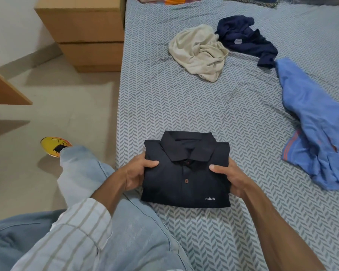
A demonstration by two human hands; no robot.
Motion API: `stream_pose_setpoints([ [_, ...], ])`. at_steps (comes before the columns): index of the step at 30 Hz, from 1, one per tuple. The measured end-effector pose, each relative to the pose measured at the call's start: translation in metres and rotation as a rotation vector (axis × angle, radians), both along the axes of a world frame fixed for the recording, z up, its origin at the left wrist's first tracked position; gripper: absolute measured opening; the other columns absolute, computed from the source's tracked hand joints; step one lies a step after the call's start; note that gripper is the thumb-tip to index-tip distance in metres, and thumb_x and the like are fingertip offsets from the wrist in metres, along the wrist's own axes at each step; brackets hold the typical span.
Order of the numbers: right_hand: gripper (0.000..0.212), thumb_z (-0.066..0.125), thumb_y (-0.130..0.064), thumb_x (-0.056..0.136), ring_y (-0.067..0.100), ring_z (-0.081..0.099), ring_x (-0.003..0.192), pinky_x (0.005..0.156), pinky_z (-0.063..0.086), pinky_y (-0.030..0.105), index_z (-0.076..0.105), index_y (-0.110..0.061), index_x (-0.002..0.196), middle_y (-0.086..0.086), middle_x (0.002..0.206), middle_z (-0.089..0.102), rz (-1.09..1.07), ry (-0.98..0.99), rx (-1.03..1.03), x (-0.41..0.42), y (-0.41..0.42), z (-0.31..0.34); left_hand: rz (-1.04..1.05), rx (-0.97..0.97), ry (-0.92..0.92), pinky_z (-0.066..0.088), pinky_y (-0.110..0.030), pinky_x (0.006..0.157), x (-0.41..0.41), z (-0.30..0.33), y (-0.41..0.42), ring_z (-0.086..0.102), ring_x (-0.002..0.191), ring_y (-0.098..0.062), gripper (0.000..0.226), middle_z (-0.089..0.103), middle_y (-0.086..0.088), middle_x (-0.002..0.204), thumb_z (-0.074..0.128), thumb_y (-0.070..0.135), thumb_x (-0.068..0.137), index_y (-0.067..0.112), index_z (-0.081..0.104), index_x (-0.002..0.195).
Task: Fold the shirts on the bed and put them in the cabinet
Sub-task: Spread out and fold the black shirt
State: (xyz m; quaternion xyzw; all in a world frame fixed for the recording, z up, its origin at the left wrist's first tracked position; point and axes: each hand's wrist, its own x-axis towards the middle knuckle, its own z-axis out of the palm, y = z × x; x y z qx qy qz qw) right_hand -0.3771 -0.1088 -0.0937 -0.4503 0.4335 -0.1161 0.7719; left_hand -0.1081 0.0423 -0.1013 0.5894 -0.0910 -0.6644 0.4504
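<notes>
Beyond the hands, the bed (204,114) carries three unfolded shirts: one blue shirt (313,130), one cream shirt (198,51), one navy shirt (247,38). Between the hands lies one folded black shirt (186,184); the left hand (137,171) and right hand (227,177) grip opposite edges, probably so the fold stays intact when it is lifted.

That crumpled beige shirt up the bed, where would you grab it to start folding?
Probably by its near, narrow end, coming from the person's side. The beige shirt lies bunched, and its far right edge touches the navy shirt, so that side risks catching both. Collar and shoulders are hidden in the folds, so shake it out first.
</notes>
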Motion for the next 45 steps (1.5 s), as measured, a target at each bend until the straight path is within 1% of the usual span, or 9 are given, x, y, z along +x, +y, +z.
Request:
stream_pose_setpoints([
  [3,0.053,0.073,-0.002,0.079,0.035,0.067,0.113,0.090,0.057,0.046,0.059,-0.014,0.129,0.016,0.125,0.068,0.025,-0.031,-0.016,0.004,-0.004,0.016,-0.002,-0.095,0.003,0.050,-0.053,0.102,0.007,0.011,0.007,0.064,0.120,-0.033,0.049,0.068,-0.010,0.129,0.068,0.007,0.089,0.018,0.057,0.135],
  [7,0.062,0.072,-0.008,0.076,0.038,0.064,0.116,0.096,0.053,0.051,0.055,-0.011,0.135,0.019,0.128,0.066,0.070,-0.136,-0.049,0.027,-0.013,0.054,0.089,-0.262,-0.063,0.057,-0.042,0.092,0.027,0.057,0.017,0.063,0.118,-0.033,0.061,0.064,-0.016,0.134,0.071,0.009,0.080,0.013,0.054,0.138],
  [14,0.068,0.073,0.001,0.072,0.032,0.070,0.105,0.079,0.059,0.041,0.055,-0.015,0.136,0.015,0.124,0.069,0.192,-0.338,-0.153,0.116,0.002,0.145,0.311,-0.498,-0.273,0.056,-0.041,0.094,0.058,0.165,0.071,0.064,0.118,-0.030,0.072,0.065,-0.009,0.133,0.066,-0.004,0.076,0.021,0.048,0.141],
  [18,0.065,0.067,-0.001,0.080,0.039,0.065,0.114,0.087,0.057,0.049,0.051,-0.017,0.141,0.017,0.129,0.066,0.341,-0.448,-0.181,0.172,0.036,0.189,0.452,-0.516,-0.411,0.058,-0.040,0.085,0.074,0.206,0.118,0.068,0.112,-0.028,0.063,0.068,-0.007,0.129,0.059,-0.010,0.086,0.025,0.051,0.139],
  [23,0.058,0.058,0.006,0.089,0.042,0.062,0.119,0.094,0.055,0.054,0.049,-0.018,0.142,0.019,0.131,0.064,0.455,-0.493,-0.169,0.224,0.074,0.226,0.606,-0.546,-0.423,0.054,-0.047,0.093,0.102,0.237,0.166,0.067,0.114,-0.031,0.062,0.069,-0.004,0.127,0.050,-0.012,0.092,0.029,0.052,0.139],
  [29,0.054,0.056,0.008,0.090,0.037,0.067,0.110,0.090,0.057,0.051,0.054,-0.021,0.136,0.018,0.124,0.068,0.516,-0.444,-0.172,0.288,0.099,0.246,0.663,-0.559,-0.439,0.057,-0.044,0.088,0.151,0.248,0.203,0.067,0.114,-0.029,0.063,0.068,-0.003,0.129,0.049,-0.012,0.093,0.031,0.052,0.139],
  [36,0.054,0.054,0.008,0.091,0.031,0.070,0.101,0.090,0.056,0.050,0.057,-0.029,0.130,0.012,0.118,0.072,0.570,-0.297,-0.154,0.404,0.115,0.234,0.755,-0.515,-0.375,0.050,-0.048,0.097,0.254,0.218,0.229,0.066,0.115,-0.033,0.063,0.068,-0.008,0.130,0.052,-0.011,0.091,0.033,0.054,0.137],
  [41,0.060,0.063,0.007,0.083,0.031,0.071,0.102,0.086,0.057,0.047,0.058,-0.030,0.130,0.011,0.118,0.073,0.592,-0.238,-0.141,0.514,0.121,0.212,0.817,-0.474,-0.334,0.060,-0.039,0.084,0.349,0.195,0.245,0.067,0.115,-0.028,0.063,0.069,-0.003,0.128,0.051,-0.011,0.092,0.037,0.056,0.133],
  [45,0.060,0.061,0.004,0.083,0.031,0.072,0.099,0.077,0.060,0.042,0.059,-0.033,0.131,0.011,0.118,0.073,0.652,-0.196,-0.090,0.582,0.139,0.220,0.874,-0.414,-0.285,0.058,-0.042,0.089,0.398,0.205,0.266,0.065,0.119,-0.028,0.066,0.066,-0.003,0.132,0.050,-0.010,0.094,0.034,0.048,0.144],
])
